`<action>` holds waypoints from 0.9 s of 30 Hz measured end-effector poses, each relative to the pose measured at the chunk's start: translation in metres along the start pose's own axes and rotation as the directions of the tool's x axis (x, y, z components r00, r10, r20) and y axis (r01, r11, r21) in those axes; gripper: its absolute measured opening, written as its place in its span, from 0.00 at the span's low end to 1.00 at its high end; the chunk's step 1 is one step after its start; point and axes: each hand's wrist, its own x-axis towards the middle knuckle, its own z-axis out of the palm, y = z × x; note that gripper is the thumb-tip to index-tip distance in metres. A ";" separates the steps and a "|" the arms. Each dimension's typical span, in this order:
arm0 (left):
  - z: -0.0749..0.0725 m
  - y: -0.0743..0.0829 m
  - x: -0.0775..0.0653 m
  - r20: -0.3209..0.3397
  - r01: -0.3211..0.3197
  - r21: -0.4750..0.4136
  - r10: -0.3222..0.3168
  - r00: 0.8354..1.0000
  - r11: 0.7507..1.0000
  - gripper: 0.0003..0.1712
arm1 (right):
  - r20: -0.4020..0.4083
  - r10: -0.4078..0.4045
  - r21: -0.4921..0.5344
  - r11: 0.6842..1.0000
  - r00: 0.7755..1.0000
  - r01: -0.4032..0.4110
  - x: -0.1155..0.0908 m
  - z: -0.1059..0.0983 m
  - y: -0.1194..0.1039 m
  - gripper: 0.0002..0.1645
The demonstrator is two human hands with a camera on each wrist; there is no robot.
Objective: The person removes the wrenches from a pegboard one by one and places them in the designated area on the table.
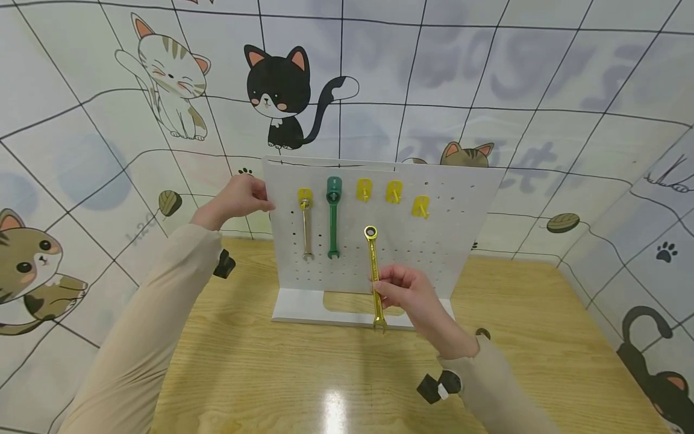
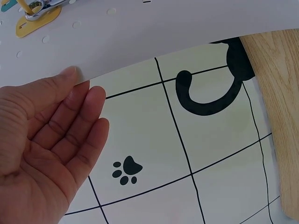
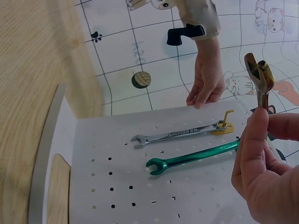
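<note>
My right hand (image 1: 409, 298) pinches a gold ratcheting combination wrench (image 1: 373, 256) by its shaft, in front of a white pegboard (image 1: 455, 235). The wrench stands nearly upright, ring end on top and open jaw below. At the board's left edge, my left hand (image 1: 238, 198) grips the panel; the left wrist view has its thumb (image 2: 70, 74) on the front face and the other fingers behind. A silver wrench (image 1: 307, 232) and a green wrench (image 1: 333, 229) hang from hooks on the board's left half, ring ends up.
Three yellow hooks (image 1: 394, 192) with nothing on them sit to the right of the green wrench. The pegboard's white base (image 1: 298, 307) stands on a wooden table (image 1: 260, 361). Behind rises a wall covering (image 1: 379, 72) printed with cats and grid lines.
</note>
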 end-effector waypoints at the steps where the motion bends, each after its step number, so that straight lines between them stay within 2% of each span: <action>1: 0.000 0.000 0.000 0.000 -0.001 0.000 0.001 1.000 1.000 0.05 | 0.000 0.007 -0.001 1.000 1.000 -0.007 -0.001 -0.001 0.003 0.07; 6: 0.000 0.000 0.001 -0.002 -0.009 0.005 0.009 1.000 1.000 0.05 | -0.008 0.043 -0.002 0.999 0.999 -0.043 -0.008 -0.005 0.013 0.06; 16: 0.000 -0.002 0.001 -0.003 -0.004 0.016 0.005 1.000 1.000 0.06 | -0.030 0.109 -0.017 0.994 0.994 -0.109 -0.025 -0.013 0.028 0.09; 27: 0.000 -0.002 0.000 -0.002 -0.005 0.017 0.005 1.000 1.000 0.05 | -0.082 0.160 -0.008 0.987 0.984 -0.161 -0.041 -0.029 0.045 0.09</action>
